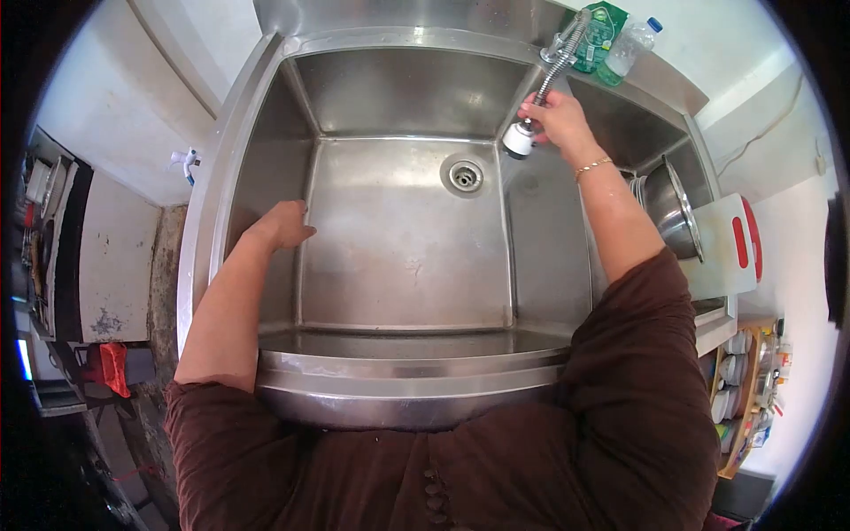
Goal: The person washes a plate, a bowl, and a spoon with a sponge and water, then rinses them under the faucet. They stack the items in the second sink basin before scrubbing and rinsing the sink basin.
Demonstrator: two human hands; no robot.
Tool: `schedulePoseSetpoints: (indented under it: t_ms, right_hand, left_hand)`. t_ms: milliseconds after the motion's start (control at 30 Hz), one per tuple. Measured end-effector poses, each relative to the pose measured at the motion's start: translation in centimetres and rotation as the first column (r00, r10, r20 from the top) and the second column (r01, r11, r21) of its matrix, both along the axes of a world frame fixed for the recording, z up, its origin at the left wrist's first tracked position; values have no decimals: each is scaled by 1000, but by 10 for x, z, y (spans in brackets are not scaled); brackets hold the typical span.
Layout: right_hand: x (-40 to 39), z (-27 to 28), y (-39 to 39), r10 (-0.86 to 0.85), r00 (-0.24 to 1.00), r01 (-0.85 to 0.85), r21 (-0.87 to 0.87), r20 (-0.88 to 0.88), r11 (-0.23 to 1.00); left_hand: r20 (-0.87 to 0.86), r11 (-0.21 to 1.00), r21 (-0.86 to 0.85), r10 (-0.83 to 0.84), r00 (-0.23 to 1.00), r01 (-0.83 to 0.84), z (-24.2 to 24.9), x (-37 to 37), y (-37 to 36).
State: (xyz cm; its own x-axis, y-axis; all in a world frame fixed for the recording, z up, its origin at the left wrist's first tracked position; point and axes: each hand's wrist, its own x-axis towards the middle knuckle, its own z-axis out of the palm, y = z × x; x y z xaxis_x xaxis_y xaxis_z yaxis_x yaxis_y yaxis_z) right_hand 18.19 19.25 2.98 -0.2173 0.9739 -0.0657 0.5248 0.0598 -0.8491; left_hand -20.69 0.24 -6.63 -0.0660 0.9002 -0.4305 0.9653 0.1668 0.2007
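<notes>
A steel sink basin (407, 230) lies in front of me, with a round drain (465, 176) towards its back right. My right hand (553, 119) is closed round the lower end of a flexible metal faucet hose (563, 57), just above its white spray head (518, 139). That head hangs over the divider beside the drain. At the basin's left wall is my left hand (286, 225), its fingers pointing down and partly hidden; whether it touches the wall or holds anything is unclear.
Behind the faucet stand a green packet (600, 35) and a clear bottle (629, 51) with a blue cap. Right of my right forearm are a metal bowl (670, 211) and a cutting board (719, 243). A small tap (185, 160) is on the left.
</notes>
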Motion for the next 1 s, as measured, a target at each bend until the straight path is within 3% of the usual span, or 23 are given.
schedulePoseSetpoints:
  t_ms: [67,133,233,400,500,533,600,733,800,900,1000]
  right_hand:
    - [-18,-13,9,-56,969,55,-11,-242,998]
    - [-40,-15,19,-97,949,92,-33,-300,995]
    - [-72,-10,25,-241,734,175,-165,-635,971]
    - [-116,12,44,-240,625,181,-161,-743,970]
    - [-134,29,52,-307,453,221,-227,-837,948]
    - [-139,34,51,-304,454,219,-227,-837,949]
    - [-150,43,55,-438,377,302,-339,-816,891]
    - [-164,37,72,-493,366,343,-379,-789,860]
    - [-166,29,82,-390,636,296,-257,-666,920]
    - [-166,17,81,-325,654,191,-267,-683,945]
    - [-155,2,75,-302,666,196,-232,-682,953]
  left_hand:
    - [18,998,42,-52,999,51,-4,-3,0]
    - [17,1000,-2,-29,999,29,7,4,0]
    - [18,999,-34,-10,1000,11,11,7,1]
    - [55,999,32,-32,998,31,1,1,1]
    - [41,1000,19,-15,999,14,3,4,2]
    - [32,1000,1,-19,999,19,3,4,3]
    - [22,1000,-15,-20,1000,20,7,7,3]
    - [27,999,-43,24,999,-23,14,12,3]
    - [40,998,-42,40,998,-38,12,9,3]
    - [69,1000,-19,9,998,-8,9,8,6]
    - [80,1000,-18,-2,997,4,11,9,7]
